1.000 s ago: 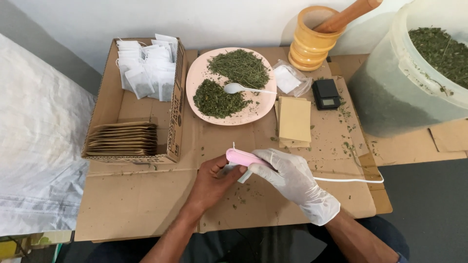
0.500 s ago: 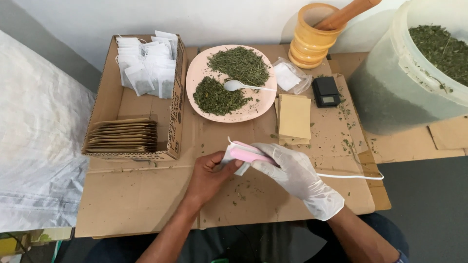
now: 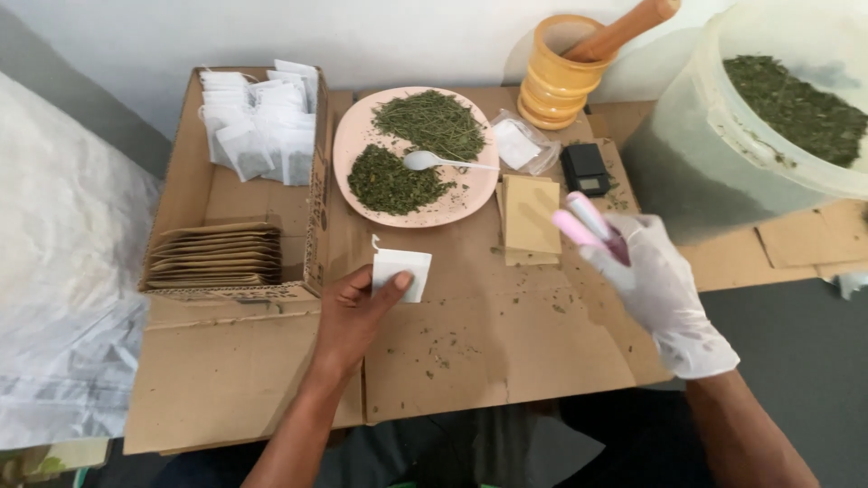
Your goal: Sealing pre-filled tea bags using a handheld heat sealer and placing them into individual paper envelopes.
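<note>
My bare left hand [image 3: 354,318] pinches a small white tea bag [image 3: 401,273] by its lower edge, low over the cardboard-covered table [image 3: 470,352]. My right hand [image 3: 660,294], in a white glove, grips a pink hand-held sealer [image 3: 586,224] with its tip pointing up and away, lifted to the right of the bag. A stack of brown paper envelopes [image 3: 530,217] lies just left of the sealer. Beyond it sits a pink plate [image 3: 348,145] with two heaps of dried green herb and a white spoon [image 3: 434,163].
An open cardboard box [image 3: 181,194] at left holds filled white bags [image 3: 258,126] and a row of brown envelopes [image 3: 217,255]. A yellow mortar with wooden pestle [image 3: 565,77], a small black scale [image 3: 585,169] and a large tub of dried herb [image 3: 768,126] stand at right.
Both hands were together, the sealer pressed on the tea bag. Now my right hand has lifted the sealer away to the right, and my left hand holds the bag alone.
</note>
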